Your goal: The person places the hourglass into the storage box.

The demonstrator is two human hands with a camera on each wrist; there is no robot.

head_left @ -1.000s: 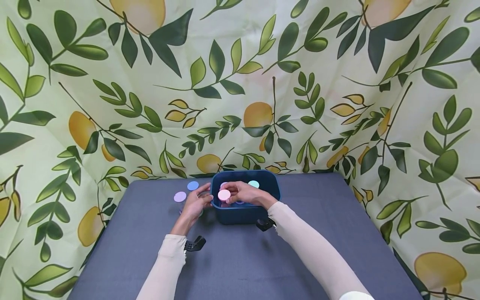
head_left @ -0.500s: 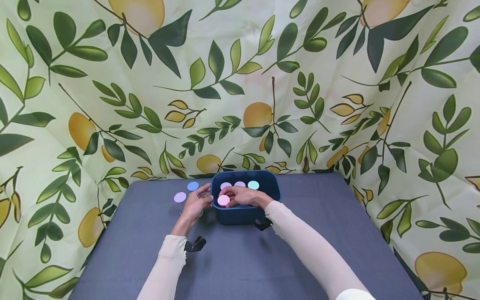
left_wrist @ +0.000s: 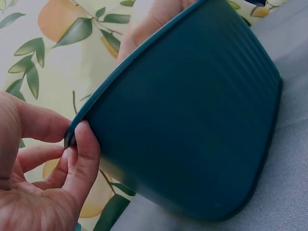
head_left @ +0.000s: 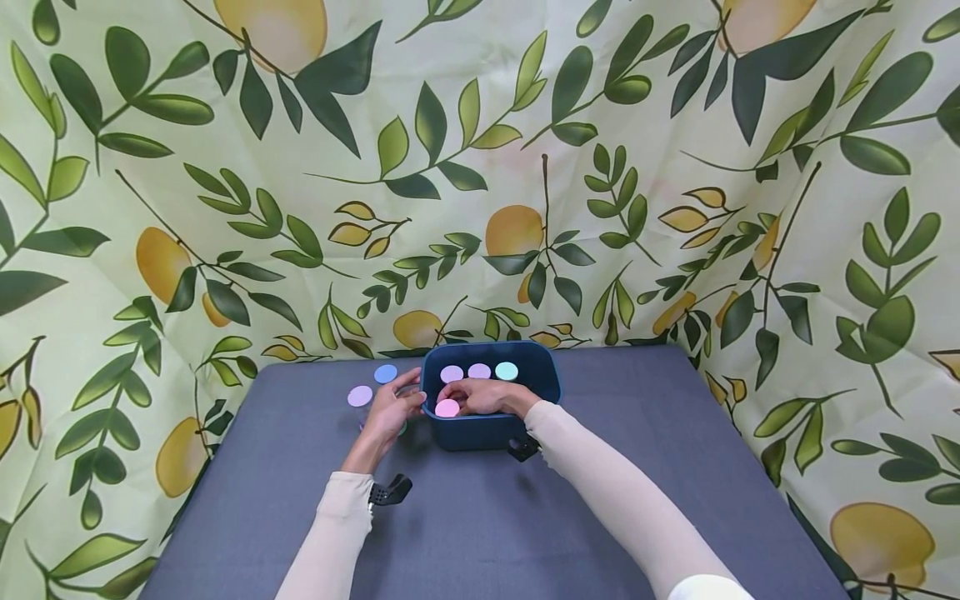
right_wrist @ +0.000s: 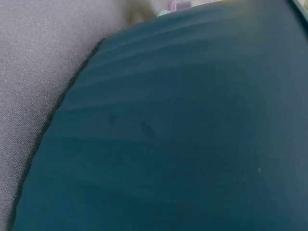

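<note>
The grip of the right hand (head_left: 483, 396) is grasping a pink piece (head_left: 447, 408), which is showing a flat, round top. This pink piece is sitting inside the box (head_left: 487, 433), close to the near left corner. The fingers are reaching down around it from its far and right sides. I cannot tell whether its bottom is touching the floor of the box, because the near wall is hiding it.

The grip of the left hand (head_left: 390, 411) is pinching the rim at the left side of the box. In the left wrist view, the thumb and the fingers are closing upon this rim from both sides.

Along the far side inside the box, three more tops are forming a row: on the left a purple piece (head_left: 452, 375), in the middle a second purple piece (head_left: 479, 372), and on the right a mint piece (head_left: 507, 372).

Outside the box, on the left, two other pieces are standing on the gray desk (head_left: 465, 533): a blue piece (head_left: 386, 373), farther away, and a lilac piece (head_left: 360, 396), nearer and more to the left. A bit of something green (head_left: 403, 429) is showing just beside the left hand, which is mostly covering it.

Pale sleeves (head_left: 333, 525) are covering both forearms. Behind the desk, a cloth (head_left: 480, 192) with leaves and yellow fruits is hanging.
</note>
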